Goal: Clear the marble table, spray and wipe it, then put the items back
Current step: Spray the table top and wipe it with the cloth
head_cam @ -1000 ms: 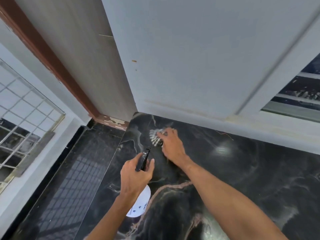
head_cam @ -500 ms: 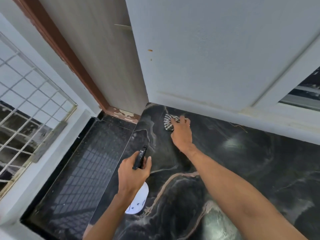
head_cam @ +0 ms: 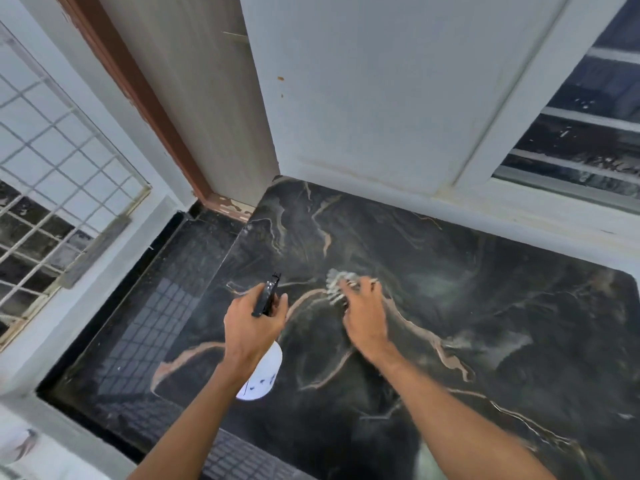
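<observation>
The black marble table [head_cam: 485, 306] with tan and white veins fills the lower right. My left hand [head_cam: 251, 327] holds a white spray bottle [head_cam: 261, 375] by its black trigger head over the table's left edge. My right hand [head_cam: 365, 317] presses a striped black-and-white cloth [head_cam: 337, 280] flat on the marble, right of the bottle. Most of the cloth is hidden under my fingers and blurred by motion.
A white wall [head_cam: 363, 98] rises behind the table, with a window [head_cam: 588, 133] at the right. A wooden door [head_cam: 194, 98] in a brown frame stands at the back left. Dark floor [head_cam: 156, 306] lies left of the table, beside a white metal grille [head_cam: 52, 185].
My right hand has pulled the cloth back from the far left corner toward the middle of the table. The left hand with the bottle has stayed close to the left edge.
</observation>
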